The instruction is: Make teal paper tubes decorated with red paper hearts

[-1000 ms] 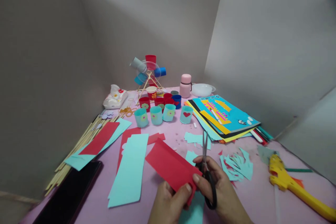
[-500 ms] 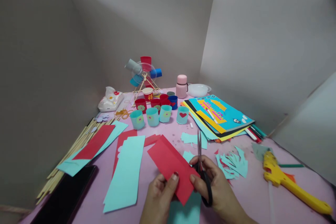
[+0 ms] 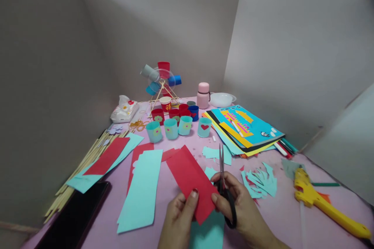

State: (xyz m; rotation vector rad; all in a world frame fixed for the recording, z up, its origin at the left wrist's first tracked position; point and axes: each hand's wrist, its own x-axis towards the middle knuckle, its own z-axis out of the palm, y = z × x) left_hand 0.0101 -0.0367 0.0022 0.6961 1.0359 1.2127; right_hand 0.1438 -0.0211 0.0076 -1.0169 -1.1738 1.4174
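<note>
My left hand (image 3: pixel 179 218) pinches the near end of a red paper strip (image 3: pixel 191 181), thumb on top, holding it just above the pink table (image 3: pixel 280 218). My right hand (image 3: pixel 242 212) grips black-handled scissors (image 3: pixel 224 190) right beside the strip's right edge. The blades point away from me and look closed. A teal sheet (image 3: pixel 209 235) lies under both hands.
Teal strips (image 3: pixel 140 192) and red paper lie at left, with bamboo sticks (image 3: pixel 78 171) and a black phone (image 3: pixel 76 220). Small paper cups (image 3: pixel 171 128) and a cup wheel model (image 3: pixel 162 81) stand behind. A coloured paper stack (image 3: pixel 245 128), teal scraps (image 3: pixel 261 181) and a yellow glue gun (image 3: pixel 324 204) sit right.
My left hand turned the red strip so its far end swung right and more upright, and my thumb shifted onto its top. The scissors stayed beside its right edge.
</note>
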